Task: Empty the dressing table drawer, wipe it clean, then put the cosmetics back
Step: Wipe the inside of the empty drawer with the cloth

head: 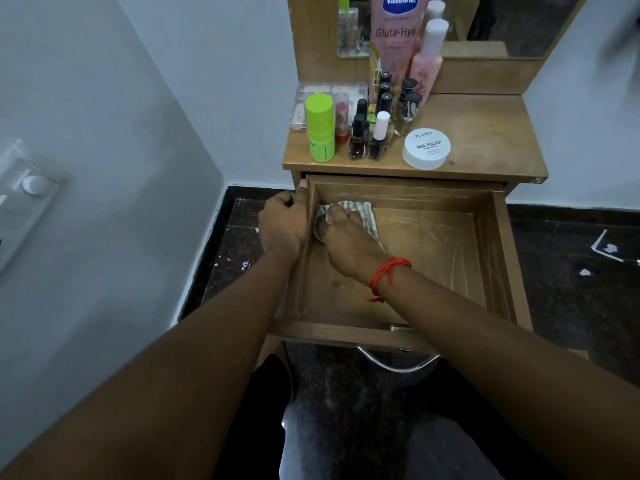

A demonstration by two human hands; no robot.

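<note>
The drawer point(498, 258) stands pulled out from under the worktop point(485, 133). The right grip point(349, 244), a red thread point(388, 275) at its wrist, is curled round a striped cloth point(360, 211) and presses it to the drawer floor in the far left corner. The left grip point(282, 225) clasps the drawer's left wall, thumb on the rim. The cosmetics point(383, 95) stand on the worktop's left part: a green stick point(319, 126), nail polish bottles point(358, 140) and a white jar point(427, 148), with a pink lotion bottle point(396, 36) at the far edge.
</note>
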